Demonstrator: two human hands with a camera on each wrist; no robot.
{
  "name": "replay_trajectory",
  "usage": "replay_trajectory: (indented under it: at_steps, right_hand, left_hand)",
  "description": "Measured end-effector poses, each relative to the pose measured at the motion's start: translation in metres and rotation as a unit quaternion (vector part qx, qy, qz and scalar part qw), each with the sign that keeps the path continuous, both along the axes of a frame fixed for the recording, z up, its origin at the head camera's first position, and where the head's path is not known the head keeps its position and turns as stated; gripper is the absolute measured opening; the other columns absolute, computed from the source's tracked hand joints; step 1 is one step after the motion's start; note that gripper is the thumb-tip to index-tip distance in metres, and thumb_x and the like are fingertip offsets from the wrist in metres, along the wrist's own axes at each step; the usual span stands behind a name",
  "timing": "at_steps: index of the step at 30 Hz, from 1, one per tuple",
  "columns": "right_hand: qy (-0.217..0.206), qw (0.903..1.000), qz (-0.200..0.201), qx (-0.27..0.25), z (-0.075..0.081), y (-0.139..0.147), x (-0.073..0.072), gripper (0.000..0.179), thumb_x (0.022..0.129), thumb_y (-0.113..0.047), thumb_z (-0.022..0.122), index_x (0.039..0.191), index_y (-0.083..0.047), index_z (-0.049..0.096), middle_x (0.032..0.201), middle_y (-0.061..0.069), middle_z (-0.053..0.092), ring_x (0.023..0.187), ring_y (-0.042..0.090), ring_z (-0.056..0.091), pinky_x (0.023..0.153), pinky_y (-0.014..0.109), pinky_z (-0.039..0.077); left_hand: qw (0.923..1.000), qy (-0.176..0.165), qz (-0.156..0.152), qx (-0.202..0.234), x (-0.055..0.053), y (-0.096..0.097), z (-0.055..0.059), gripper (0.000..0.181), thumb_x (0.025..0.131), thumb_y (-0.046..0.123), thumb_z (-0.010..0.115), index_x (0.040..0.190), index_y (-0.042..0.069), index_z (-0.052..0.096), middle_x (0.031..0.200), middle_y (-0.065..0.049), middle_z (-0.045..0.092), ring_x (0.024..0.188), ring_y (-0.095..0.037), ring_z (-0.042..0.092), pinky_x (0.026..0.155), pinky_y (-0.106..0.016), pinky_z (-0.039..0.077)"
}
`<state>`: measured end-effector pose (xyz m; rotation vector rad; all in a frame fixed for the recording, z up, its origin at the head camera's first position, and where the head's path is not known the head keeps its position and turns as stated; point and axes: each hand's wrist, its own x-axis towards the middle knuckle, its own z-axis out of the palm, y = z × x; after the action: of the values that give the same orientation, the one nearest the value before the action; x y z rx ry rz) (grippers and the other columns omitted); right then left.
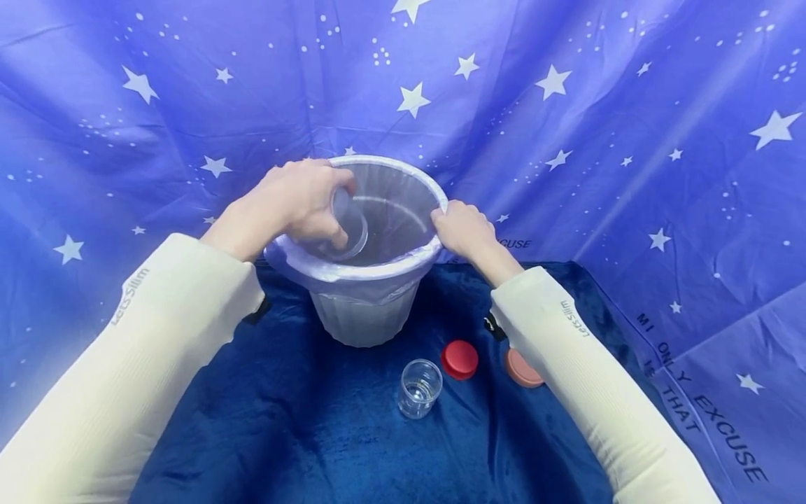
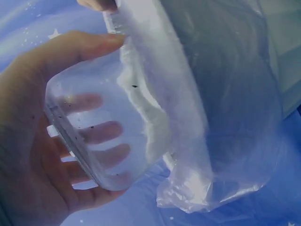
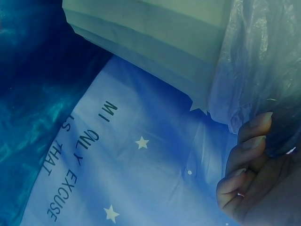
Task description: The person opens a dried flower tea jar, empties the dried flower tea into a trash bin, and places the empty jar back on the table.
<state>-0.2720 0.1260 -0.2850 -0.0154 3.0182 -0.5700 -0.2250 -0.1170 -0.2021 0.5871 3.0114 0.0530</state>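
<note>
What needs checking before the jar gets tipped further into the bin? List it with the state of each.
1. Left hand grips the clear jar: ok.
2. Jar held over the lined bin's opening, tilted: ok.
3. Right hand holds the bin's rim: ok.
4. Bag liner folded over the rim: ok.
5. Jar empty: cannot tell; only small dark specks show inside.
6. Second jar and red lid stand apart from the bin: ok.

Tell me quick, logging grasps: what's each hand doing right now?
Left hand: closed around a clear plastic jar, tipped over the bin.
Right hand: fingers curled, gripping the bin's bag-lined rim.
</note>
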Motion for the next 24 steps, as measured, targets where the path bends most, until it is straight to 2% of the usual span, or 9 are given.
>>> replay_trajectory:
  at_steps: [3,11,16,20,24]
  right_hand:
    - [-0.002,1.0,0.002,0.0,-0.001,0.0,0.0,0.049,0.099,-0.04,0.034,0.119,-0.002,0.057,0.122,0.019,0.062,0.116,0.039,0.059,0.097,0.056,0.045]
    - [-0.008,1.0,0.003,-0.002,-0.003,0.001,0.0,0.049,0.1,-0.04,0.033,0.119,-0.002,0.057,0.118,0.018,0.062,0.112,0.037,0.059,0.096,0.056,0.046]
    - [-0.007,1.0,0.003,-0.003,-0.005,0.001,0.001,0.048,0.1,-0.041,0.033,0.118,-0.003,0.058,0.117,0.017,0.063,0.111,0.037,0.059,0.095,0.055,0.046]
    - [-0.008,0.9999,0.004,-0.004,-0.005,0.0,0.0,0.048,0.099,-0.041,0.034,0.118,-0.003,0.058,0.117,0.017,0.063,0.112,0.037,0.059,0.095,0.055,0.046]
    - [-0.006,1.0,0.003,-0.005,-0.002,0.0,0.001,0.049,0.099,-0.04,0.033,0.12,-0.002,0.057,0.12,0.018,0.062,0.114,0.038,0.059,0.096,0.056,0.045]
  left_hand:
    - [0.9996,-0.025,-0.006,-0.015,-0.003,0.003,0.0,0.069,0.065,0.038,0.077,0.129,0.021,0.055,0.119,-0.007,0.06,0.109,-0.04,0.059,0.083,-0.059,0.05]
    - [0.999,-0.033,-0.009,-0.029,-0.007,0.014,0.0,0.07,0.065,0.044,0.076,0.128,0.021,0.055,0.12,-0.007,0.061,0.116,-0.039,0.057,0.09,-0.061,0.049]
    - [0.9996,-0.006,-0.018,-0.019,-0.005,0.014,-0.006,0.067,0.065,0.043,0.075,0.126,0.02,0.057,0.119,-0.008,0.061,0.116,-0.039,0.056,0.089,-0.06,0.049]
    - [0.9994,0.028,-0.016,0.011,-0.005,0.011,-0.004,0.066,0.067,0.043,0.077,0.125,0.018,0.059,0.116,-0.01,0.059,0.114,-0.039,0.056,0.09,-0.058,0.049]
    - [0.9992,0.028,-0.029,0.002,-0.006,0.011,-0.002,0.069,0.068,0.043,0.076,0.128,0.016,0.057,0.119,-0.013,0.059,0.113,-0.04,0.055,0.09,-0.06,0.049]
